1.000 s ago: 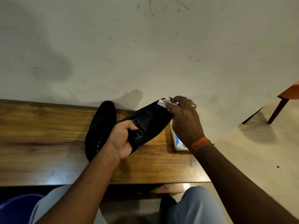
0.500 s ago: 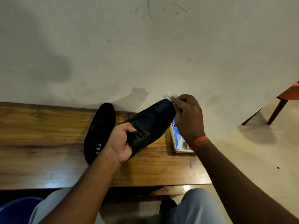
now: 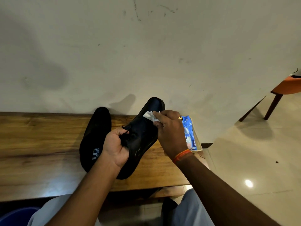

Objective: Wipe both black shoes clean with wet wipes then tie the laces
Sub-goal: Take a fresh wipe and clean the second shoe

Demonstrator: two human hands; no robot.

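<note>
While the left hand (image 3: pixel 116 146) grips the held shoe (image 3: pixel 143 132) by its laces at frame centre, the right hand (image 3: pixel 171 132) pinches a wet wipe (image 3: pixel 149 115), now lower on the toe than half a second ago. Second shoe (image 3: pixel 96 137) lies left; wipes pack (image 3: pixel 190 134) hugs the bench's (image 3: pixel 40 144) right edge, open floor (image 3: pixel 252 152) beyond.

The left stretch of the wooden surface (image 3: pixel 40 144) lies bare, giving open passage there, and a bare strip runs along its near edge. Across the middle, the sole-up shoe (image 3: pixel 95 137) and the held shoe (image 3: pixel 143 134) lie side by side and block the way, their toes close to the wall (image 3: pixel 146 54) behind. At the right end the wipes pack (image 3: pixel 189 132) fills the corner.
</note>
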